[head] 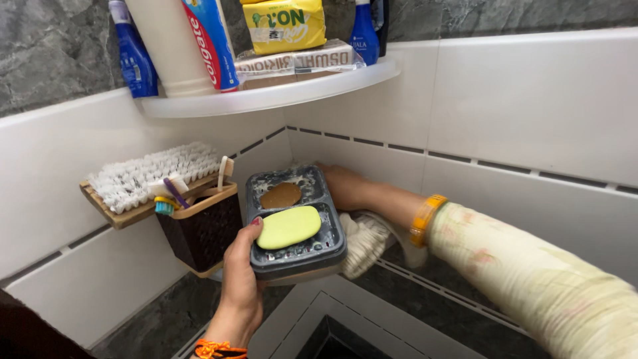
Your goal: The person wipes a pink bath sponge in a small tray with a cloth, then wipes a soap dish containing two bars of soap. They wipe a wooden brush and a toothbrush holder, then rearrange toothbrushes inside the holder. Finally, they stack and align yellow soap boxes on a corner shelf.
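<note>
My left hand (240, 279) grips the near left edge of a grey two-compartment soap dish (325, 249), lifted in front of the tiled corner. A green oval soap (288, 227) lies in the near compartment and a small brown soap (280, 195) in the far one. My right hand (347, 186) reaches behind and under the dish, partly hidden by it, and presses a cream cloth (364, 243) into the corner. Its wrist wears a yellow bangle (424, 219).
A dark wicker holder (203, 229) with toothbrushes hangs on the left wall, a white scrubbing brush (143, 176) on a wooden rack beside it. A white corner shelf (266, 98) above carries bottles, a tube and packets. White wall tiles surround; dark stone below.
</note>
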